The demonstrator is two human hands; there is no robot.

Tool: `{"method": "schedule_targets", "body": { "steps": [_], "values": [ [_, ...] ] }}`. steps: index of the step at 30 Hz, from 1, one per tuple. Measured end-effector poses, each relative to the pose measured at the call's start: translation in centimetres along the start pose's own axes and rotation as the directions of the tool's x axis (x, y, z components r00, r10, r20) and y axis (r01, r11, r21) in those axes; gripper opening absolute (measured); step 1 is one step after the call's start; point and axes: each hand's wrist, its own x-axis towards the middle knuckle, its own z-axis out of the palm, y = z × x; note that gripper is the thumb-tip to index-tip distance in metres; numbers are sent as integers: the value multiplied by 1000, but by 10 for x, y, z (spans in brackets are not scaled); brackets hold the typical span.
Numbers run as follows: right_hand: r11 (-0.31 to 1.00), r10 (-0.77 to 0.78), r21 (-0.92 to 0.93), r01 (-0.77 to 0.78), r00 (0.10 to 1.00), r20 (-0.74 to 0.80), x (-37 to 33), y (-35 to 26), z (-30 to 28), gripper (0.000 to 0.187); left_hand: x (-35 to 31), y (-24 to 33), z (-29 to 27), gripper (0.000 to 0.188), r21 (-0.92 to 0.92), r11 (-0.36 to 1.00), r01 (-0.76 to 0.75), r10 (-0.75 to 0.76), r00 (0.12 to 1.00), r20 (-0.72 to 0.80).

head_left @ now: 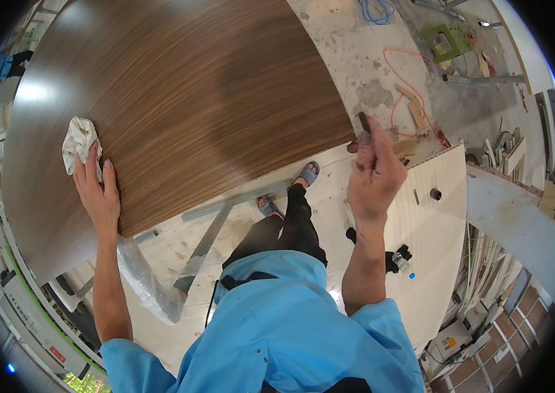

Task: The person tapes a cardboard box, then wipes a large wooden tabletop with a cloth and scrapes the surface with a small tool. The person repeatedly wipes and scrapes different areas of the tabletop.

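Observation:
A large brown wood-grain panel [244,98] fills the upper left in front of me. My left hand [99,196] lies on its left part, fingertips on a crumpled white cloth [81,141] that rests on the panel; the fingers are stretched out over the cloth's near edge. My right hand [375,173] is raised by the panel's right corner, its fingers closed in a pinch. A small dark stick-like piece [364,121] pokes up from between thumb and fingers. Its lower part is hidden in the hand, so its exact kind does not show.
To my right a pale board [431,223] carries a small dark round jar [436,194], a clear bottle [402,263] and black gloves [392,262]. A plastic-wrapped leg [153,281] stands at the near left. A green crate [446,42] and orange cord [415,52] lie on the far floor.

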Motion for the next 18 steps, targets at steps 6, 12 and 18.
{"method": "schedule_targets", "body": {
  "steps": [6,12,18],
  "values": [
    [962,-94,-256,96,995,21,-7,5,18,34,1,1,-1,44,-3,1000,-7,7,1000,-8],
    [922,-283,-294,254,957,-58,-14,4,34,64,1,0,0,44,-11,1000,-4,4,1000,-11],
    [941,-313,-110,320,947,70,-67,-24,75,65,1,-1,2,43,5,1000,-8,8,1000,-29]
  ]
}}
